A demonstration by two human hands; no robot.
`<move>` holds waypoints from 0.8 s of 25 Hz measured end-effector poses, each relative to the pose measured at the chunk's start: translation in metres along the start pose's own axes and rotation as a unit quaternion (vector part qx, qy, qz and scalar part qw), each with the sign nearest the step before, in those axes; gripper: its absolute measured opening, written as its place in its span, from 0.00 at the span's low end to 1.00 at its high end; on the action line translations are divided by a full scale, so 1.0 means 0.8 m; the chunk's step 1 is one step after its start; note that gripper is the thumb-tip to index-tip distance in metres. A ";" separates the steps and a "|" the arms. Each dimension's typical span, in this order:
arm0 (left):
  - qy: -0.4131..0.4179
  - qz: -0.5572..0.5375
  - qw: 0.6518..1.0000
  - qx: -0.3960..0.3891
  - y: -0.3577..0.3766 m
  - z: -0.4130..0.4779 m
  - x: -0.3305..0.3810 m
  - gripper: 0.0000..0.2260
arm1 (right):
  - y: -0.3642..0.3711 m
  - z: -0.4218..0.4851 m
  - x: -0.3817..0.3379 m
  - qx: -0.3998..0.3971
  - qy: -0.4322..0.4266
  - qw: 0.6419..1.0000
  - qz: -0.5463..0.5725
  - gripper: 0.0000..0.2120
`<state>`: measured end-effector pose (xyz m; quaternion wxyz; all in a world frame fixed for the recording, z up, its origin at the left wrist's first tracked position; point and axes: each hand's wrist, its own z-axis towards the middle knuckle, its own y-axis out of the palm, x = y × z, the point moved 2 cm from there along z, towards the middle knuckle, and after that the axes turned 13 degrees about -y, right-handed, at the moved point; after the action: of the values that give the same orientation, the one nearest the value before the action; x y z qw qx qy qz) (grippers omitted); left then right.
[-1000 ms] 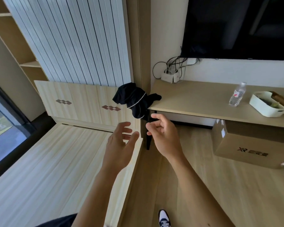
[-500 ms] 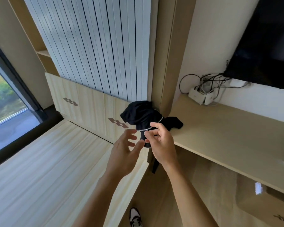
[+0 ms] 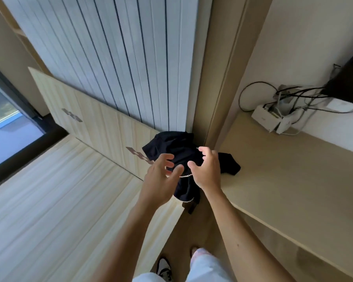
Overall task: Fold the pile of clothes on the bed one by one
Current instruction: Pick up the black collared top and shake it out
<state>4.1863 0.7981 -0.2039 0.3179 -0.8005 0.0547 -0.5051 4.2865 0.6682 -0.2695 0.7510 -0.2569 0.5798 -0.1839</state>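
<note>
In the middle of the frame a black garment (image 3: 171,147) is lying bunched over the corner where the bed's headboard (image 3: 102,127) meets the pale wooden surface (image 3: 293,180). One part is spilling right onto that surface and another is hanging down past the edge toward the floor. A thin beaded trim (image 3: 185,176) is showing along its folds.

Both bare arms are reaching up from the bottom of the frame. The left hand (image 3: 159,180) is hovering just in front of the garment's lower left side with fingers spread and thumb out, holding nothing. The right hand (image 3: 209,171) is over the garment's right side, fingers loosely bent and thumb apart, with no cloth pinched. Whether its fingertips are touching the fabric cannot be told.

The bare bed (image 3: 49,200) is filling the lower left. White power strips with tangled cables (image 3: 269,119) are sitting at the right, against the wall. A shoe (image 3: 164,269) is showing at the bottom centre.
</note>
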 end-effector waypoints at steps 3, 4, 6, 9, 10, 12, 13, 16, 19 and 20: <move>-0.044 -0.022 0.998 0.040 0.008 0.031 -0.001 0.19 | 0.040 0.053 0.040 -0.081 -0.022 0.992 -0.097 0.33; -0.056 -0.028 0.997 0.054 0.009 0.038 0.000 0.19 | 0.051 0.067 0.050 -0.104 -0.025 0.986 -0.127 0.35; -0.089 -0.037 0.993 0.071 0.016 0.045 0.000 0.18 | 0.072 0.084 0.065 -0.146 -0.050 0.972 -0.176 0.37; -0.130 -0.037 0.986 0.100 0.028 0.051 0.000 0.17 | 0.085 0.098 0.077 -0.139 -0.116 0.958 -0.221 0.30; -0.142 -0.043 0.983 0.109 0.031 0.052 0.001 0.17 | 0.084 0.102 0.083 -0.129 -0.135 0.957 -0.220 0.26; -0.165 -0.054 0.976 0.129 0.040 0.055 -0.001 0.16 | 0.081 0.110 0.089 -0.125 -0.174 0.955 -0.206 0.15; -0.175 -0.060 0.973 0.138 0.046 0.054 -0.001 0.16 | 0.080 0.114 0.091 -0.132 -0.185 0.953 -0.198 0.10; -0.197 -0.073 0.967 0.142 0.061 0.048 -0.001 0.15 | 0.083 0.122 0.091 -0.163 -0.200 0.952 -0.166 0.06; -0.210 -0.084 0.963 0.149 0.065 0.036 -0.007 0.16 | 0.072 0.120 0.070 -0.184 -0.217 0.955 -0.085 0.08; -0.211 -0.088 0.961 0.154 0.064 0.032 -0.010 0.17 | 0.065 0.120 0.057 -0.189 -0.217 0.956 -0.054 0.08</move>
<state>4.2164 0.7726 -0.2462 0.3960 -0.8318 -0.1626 -0.3534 4.3902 0.7004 -0.3174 0.7851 -0.4591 0.4126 -0.0514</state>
